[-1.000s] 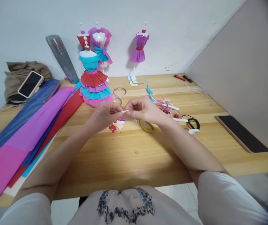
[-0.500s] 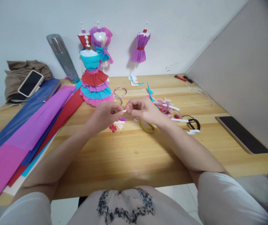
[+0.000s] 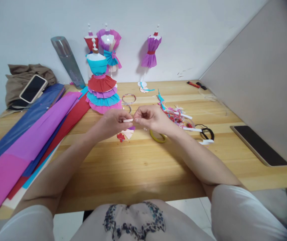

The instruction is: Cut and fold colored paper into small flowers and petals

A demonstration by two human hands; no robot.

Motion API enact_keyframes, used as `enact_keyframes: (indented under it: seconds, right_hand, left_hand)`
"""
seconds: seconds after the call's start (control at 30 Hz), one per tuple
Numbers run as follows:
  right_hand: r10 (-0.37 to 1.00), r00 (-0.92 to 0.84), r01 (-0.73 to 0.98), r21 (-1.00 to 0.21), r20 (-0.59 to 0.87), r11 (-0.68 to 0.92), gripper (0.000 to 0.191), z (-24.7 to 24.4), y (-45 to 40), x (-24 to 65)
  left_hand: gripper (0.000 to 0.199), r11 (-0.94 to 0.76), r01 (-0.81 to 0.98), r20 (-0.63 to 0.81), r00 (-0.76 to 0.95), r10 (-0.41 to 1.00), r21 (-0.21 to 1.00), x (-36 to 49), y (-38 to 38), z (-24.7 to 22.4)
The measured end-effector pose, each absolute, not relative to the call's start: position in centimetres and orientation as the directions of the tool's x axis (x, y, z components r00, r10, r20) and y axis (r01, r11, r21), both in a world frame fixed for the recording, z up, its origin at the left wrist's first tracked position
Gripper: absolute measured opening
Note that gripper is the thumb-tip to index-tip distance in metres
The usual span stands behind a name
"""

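Between my two hands is a narrow pale strip (image 3: 128, 120), probably paper, too small to make out fully. My left hand (image 3: 110, 123) pinches it from the left, thumb below and fingers above. The fingertips of my right hand (image 3: 152, 117) are closed on its right end. Just below my left fingers lie a red flower-shaped cutout (image 3: 120, 137), a pleated pale pink piece (image 3: 128, 134) and a bit of purple paper. A yellow tape roll (image 3: 158, 136) lies under my right wrist. Behind my left hand stands a small dress form (image 3: 100, 80) in tiered crepe-paper ruffles.
Long folded crepe-paper sheets (image 3: 27, 144) cover the table's left side. More dressed forms stand by the wall, including a purple one (image 3: 149, 52). Paper scraps (image 3: 176, 115), a black hair tie (image 3: 207, 134) and a phone (image 3: 260, 145) are on the right. A bottle (image 3: 68, 62) leans at the back left.
The pale strip and my right fingertips have shifted slightly left. More of the strip now lies across my left fingers. The things on the table have stayed put.
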State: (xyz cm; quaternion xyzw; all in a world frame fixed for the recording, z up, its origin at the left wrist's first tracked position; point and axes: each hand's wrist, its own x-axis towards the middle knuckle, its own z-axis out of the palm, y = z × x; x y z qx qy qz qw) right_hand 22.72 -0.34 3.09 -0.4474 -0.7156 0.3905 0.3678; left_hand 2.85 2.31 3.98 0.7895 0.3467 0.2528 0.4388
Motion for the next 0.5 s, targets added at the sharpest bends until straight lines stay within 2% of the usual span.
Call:
enact_keyframes:
  seconds: [0.17,0.3,0.5]
  right_hand:
    - [0.929,-0.321,0.363,-0.881,0.186,0.302,0.016,3.5,-0.4,22.7]
    - [0.930,-0.322,0.353,-0.889,0.178,0.293,0.018,3.8,-0.5,22.8]
    - [0.936,-0.324,0.333,-0.909,0.141,0.252,0.019,4.2,-0.5,23.1]
  left_hand:
    - [0.026,-0.241,0.318,-0.046,0.685,0.728,0.917,2.4,2.9,4.7]
    - [0.024,-0.240,0.333,-0.050,0.672,0.739,0.912,2.6,2.9,4.5]
    - [0.024,-0.270,0.326,-0.066,0.739,0.671,0.906,1.8,3.4,4.9]
